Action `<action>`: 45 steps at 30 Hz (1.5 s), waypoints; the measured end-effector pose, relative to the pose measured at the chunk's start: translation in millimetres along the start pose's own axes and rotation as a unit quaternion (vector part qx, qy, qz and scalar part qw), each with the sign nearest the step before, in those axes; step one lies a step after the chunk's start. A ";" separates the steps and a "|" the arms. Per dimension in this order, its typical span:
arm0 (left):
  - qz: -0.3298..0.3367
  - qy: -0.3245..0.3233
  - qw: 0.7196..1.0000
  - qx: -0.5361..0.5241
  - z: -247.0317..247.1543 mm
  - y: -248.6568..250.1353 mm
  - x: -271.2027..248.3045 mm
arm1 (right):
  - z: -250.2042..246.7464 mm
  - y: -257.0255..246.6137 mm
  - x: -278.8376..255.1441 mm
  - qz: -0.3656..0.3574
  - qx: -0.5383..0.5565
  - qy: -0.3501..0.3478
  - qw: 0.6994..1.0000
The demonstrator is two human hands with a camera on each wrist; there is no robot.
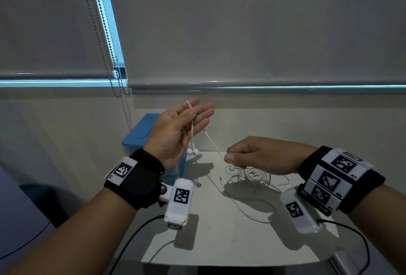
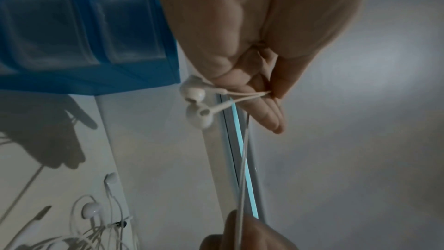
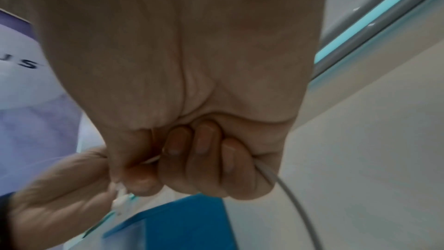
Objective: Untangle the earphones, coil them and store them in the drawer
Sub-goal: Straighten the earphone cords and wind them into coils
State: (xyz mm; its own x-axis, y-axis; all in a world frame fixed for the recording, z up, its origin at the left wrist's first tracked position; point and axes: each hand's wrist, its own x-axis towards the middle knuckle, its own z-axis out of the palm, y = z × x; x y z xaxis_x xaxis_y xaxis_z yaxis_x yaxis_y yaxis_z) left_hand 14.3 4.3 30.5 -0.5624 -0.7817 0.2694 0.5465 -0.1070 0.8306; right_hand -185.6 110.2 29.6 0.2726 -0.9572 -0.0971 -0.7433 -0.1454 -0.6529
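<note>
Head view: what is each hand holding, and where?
Left hand pinches the thin white earphone cord just above its two earbuds; right hand grips the same cord further along.

The white table [image 1: 219, 241] carries tangled white earphones [image 1: 250, 178] and a blue drawer unit [image 1: 140, 134].

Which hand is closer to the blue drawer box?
Left. The left hand is raised just beside the blue drawer box; the right hand is farther away, above the tangled earphones.
</note>
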 end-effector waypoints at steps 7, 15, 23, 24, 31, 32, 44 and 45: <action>0.009 0.027 0.999 0.032 -1.7 -0.9 6.2 | 3.7 -28.3 -7.0 -0.044 -0.024 -0.027 0.998; -0.023 -0.105 0.953 0.283 7.4 -9.4 -11.0 | -50.3 -65.8 -14.7 -0.113 -0.016 0.086 0.990; 0.031 -0.112 0.971 0.207 29.0 -2.7 -25.2 | -65.8 -21.8 23.7 -0.076 0.090 0.221 0.968; 0.040 -0.106 0.973 0.203 31.1 -0.4 -23.5 | -57.7 -14.2 26.7 -0.073 0.112 0.219 0.967; 0.069 -0.035 0.984 0.158 28.0 0.8 -16.2 | 8.4 -11.9 22.0 -0.063 0.167 0.091 0.980; 0.072 -0.023 0.985 0.153 25.9 -0.2 -15.6 | 12.6 -15.0 18.2 -0.066 0.138 0.071 0.986; 0.060 -0.102 0.926 0.358 24.0 -5.2 -31.9 | -71.1 -62.3 -16.3 -0.118 0.016 0.179 0.977; 0.065 -0.108 0.929 0.347 26.5 -4.3 -33.9 | -76.8 -60.1 -11.3 -0.112 0.012 0.195 0.974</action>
State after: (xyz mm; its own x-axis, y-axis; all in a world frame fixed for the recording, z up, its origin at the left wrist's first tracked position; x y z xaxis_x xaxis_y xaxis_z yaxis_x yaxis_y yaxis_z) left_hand 14.6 47.5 30.7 -0.6717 -0.6106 0.4195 0.1300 0.4603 0.8782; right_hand -190.9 110.5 127.7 0.1706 -0.9248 0.3400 -0.6755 -0.3610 -0.6429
